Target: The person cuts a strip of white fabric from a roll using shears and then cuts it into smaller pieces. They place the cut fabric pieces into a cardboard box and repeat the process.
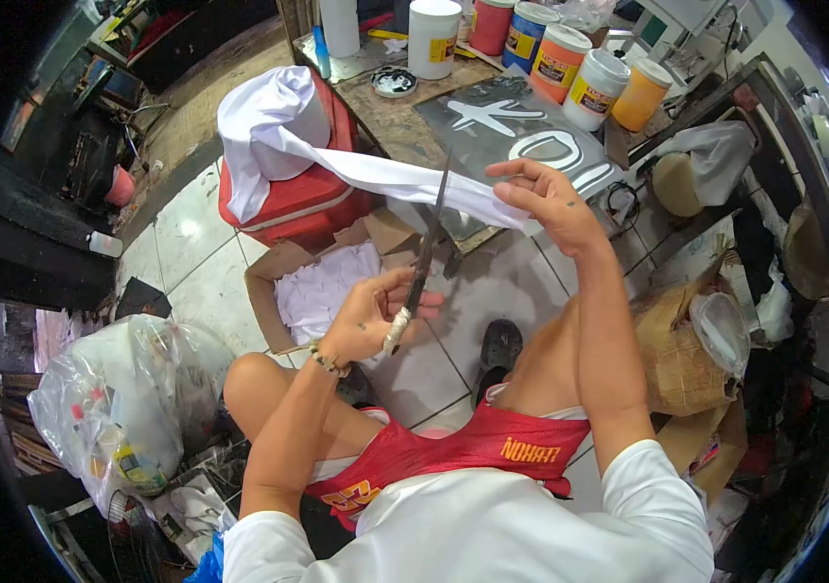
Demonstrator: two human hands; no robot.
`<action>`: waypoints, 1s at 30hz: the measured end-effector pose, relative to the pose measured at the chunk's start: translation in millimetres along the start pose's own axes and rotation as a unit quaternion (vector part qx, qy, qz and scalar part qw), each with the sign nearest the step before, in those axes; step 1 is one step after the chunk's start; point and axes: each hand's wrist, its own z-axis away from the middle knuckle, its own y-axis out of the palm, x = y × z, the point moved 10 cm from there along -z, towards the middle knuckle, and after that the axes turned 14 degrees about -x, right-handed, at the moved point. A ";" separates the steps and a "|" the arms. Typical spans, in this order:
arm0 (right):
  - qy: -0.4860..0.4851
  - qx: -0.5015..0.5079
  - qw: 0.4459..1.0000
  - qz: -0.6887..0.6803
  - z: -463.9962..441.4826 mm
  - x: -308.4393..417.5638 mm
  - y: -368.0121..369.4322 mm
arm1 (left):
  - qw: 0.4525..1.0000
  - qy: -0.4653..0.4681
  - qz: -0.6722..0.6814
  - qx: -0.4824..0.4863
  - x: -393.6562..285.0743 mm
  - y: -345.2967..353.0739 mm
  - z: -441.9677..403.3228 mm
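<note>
My left hand (385,316) holds a long dark blade (424,248) upright, with its pale wrapped handle end (397,330) below the palm. The blade crosses in front of a white cloth strip (385,178). At the strip's right end, my right hand (541,199) has it between thumb and fingers. From there the strip runs left to a bundle of white cloth (274,126) piled on a red cooler (240,209). Below, an open cardboard box (264,296) contains folded white cloth (327,291).
A worktable (385,117) carries paint tubs (560,60), a dark stencil sheet (458,136) with white shapes and a small lid of dark paint (394,82). A plastic bag of rubbish (133,398) lies at left. Cardboard cartons (682,340) stand at right.
</note>
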 end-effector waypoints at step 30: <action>-0.008 0.135 0.991 -0.006 18.3 -4.7 70.1 | 0.990 0.053 0.100 0.083 -20.2 30.8 17.3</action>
